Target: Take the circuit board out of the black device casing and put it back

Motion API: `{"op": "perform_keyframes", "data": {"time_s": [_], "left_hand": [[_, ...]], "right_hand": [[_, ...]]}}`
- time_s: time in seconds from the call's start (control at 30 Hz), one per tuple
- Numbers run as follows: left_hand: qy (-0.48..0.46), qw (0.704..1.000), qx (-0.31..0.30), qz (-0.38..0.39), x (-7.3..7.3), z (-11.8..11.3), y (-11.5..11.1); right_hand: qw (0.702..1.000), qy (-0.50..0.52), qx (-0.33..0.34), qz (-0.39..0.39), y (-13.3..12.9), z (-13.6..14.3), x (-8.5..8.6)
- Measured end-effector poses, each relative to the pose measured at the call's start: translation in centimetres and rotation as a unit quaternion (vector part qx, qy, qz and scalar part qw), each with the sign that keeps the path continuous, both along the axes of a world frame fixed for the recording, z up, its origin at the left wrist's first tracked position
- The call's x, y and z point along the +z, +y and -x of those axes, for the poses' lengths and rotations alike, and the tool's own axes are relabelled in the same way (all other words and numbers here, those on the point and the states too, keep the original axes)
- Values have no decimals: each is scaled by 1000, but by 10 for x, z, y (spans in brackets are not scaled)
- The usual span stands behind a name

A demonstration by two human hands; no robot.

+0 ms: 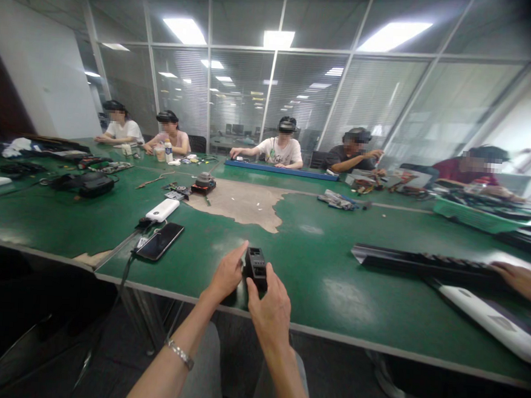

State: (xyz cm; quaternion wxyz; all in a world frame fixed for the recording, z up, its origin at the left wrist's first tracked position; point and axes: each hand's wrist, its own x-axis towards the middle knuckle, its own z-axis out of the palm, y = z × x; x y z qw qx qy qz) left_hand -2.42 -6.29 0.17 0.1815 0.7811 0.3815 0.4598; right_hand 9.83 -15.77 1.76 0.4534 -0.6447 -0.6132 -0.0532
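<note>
A small black box-like device (256,264) with slots and openings in its upper face stands on the green table in front of me. My right hand (272,305) grips its near right end, thumb on the near side and fingers along the right side. Along its left side, my left hand (227,274) has its fingers stretched out; whether they touch the casing I cannot tell. A metal-band bracelet (179,353) circles my left wrist.
Left of my hands lie a dark phone (161,241) and a white power bank (163,210) with cables. A long black strip (406,261) and a white device (489,318) lie right, near another person's hand (526,283). Several people sit opposite. A green basket (477,219) holds parts.
</note>
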Motion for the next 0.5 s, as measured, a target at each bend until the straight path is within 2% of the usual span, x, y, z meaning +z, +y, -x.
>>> {"op": "perform_keyframes", "data": {"time_s": [0.17,0.5], "left_hand": [[12,1000,6,6,2,0,-2],[30,999,0,21,6,0,-3]], "right_hand": [[1000,1,8,-10,-4,1,-9],[1000,2,10,-7,-4,2,-18]]}}
